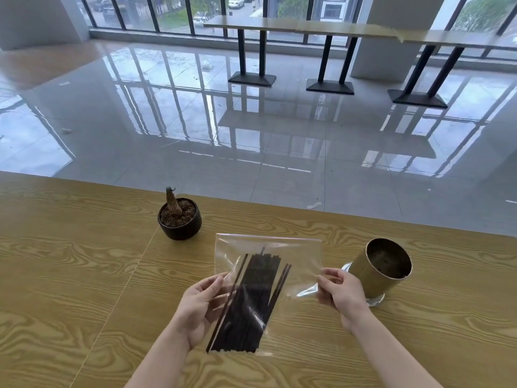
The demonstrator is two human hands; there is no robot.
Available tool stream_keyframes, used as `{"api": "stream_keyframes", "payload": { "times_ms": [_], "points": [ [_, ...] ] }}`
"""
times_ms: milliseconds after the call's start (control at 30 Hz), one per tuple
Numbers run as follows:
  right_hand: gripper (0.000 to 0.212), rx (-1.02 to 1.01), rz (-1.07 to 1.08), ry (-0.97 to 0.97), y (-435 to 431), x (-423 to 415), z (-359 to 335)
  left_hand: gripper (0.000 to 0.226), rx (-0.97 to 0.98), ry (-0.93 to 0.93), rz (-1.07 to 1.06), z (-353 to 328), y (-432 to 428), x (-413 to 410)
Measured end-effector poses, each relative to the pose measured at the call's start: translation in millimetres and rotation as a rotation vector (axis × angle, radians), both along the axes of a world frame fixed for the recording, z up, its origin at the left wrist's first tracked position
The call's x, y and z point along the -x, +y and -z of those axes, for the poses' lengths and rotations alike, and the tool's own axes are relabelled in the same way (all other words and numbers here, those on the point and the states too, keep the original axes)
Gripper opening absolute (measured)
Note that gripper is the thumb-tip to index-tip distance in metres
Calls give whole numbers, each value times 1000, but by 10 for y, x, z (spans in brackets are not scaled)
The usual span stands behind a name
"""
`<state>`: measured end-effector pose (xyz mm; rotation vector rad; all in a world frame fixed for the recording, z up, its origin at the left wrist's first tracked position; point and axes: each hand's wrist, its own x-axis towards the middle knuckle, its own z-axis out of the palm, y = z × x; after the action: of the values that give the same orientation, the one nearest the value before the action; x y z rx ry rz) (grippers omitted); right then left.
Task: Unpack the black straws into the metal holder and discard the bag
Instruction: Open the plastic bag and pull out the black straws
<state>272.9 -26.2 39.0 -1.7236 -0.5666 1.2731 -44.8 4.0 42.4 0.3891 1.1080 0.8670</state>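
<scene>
A clear plastic bag [296,256] is held up over the wooden table, its top edge pointing away from me. Inside lies a bundle of black straws [251,301], with a few loose ones fanned to either side. My left hand [200,306] grips the bag's left edge, thumb on top. My right hand [340,294] pinches the right edge between thumb and fingers. The metal holder [377,271], a gold-coloured open cylinder, stands just right of my right hand and looks empty inside.
A small black pot [180,221] with soil and a cut stump stands at the back, left of the bag. The wooden table [70,261] ends just beyond it. Past the edge are a glossy tiled floor and high tables [307,26] by the windows.
</scene>
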Motion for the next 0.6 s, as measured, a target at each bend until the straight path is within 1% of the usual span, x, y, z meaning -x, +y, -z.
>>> {"api": "stream_keyframes", "payload": {
  "times_ms": [67,133,200,267,367,500,533,600],
  "points": [
    [21,-17,-6,19,19,10,-56,41,-30,-198,45,-101,-14,42],
    [24,-26,-15,30,36,12,-105,52,-81,-293,143,-176,-28,65],
    [25,-37,-9,38,56,1,-153,70,-130,-248,251,-226,-36,58],
    [26,-51,-8,13,76,-24,-187,76,-138,-155,293,-261,-50,28],
    [32,-44,-53,-169,87,-75,-214,75,-120,-158,241,-292,-70,-14],
    [41,-50,-166,-347,55,-62,-362,77,-175,-267,203,-359,-77,-72],
    [45,-57,-204,-453,40,-40,-413,77,-184,-290,194,-375,-70,-82],
    [50,-106,-287,-834,11,27,-508,74,-203,-290,179,-409,-56,-99]
  ]
}}
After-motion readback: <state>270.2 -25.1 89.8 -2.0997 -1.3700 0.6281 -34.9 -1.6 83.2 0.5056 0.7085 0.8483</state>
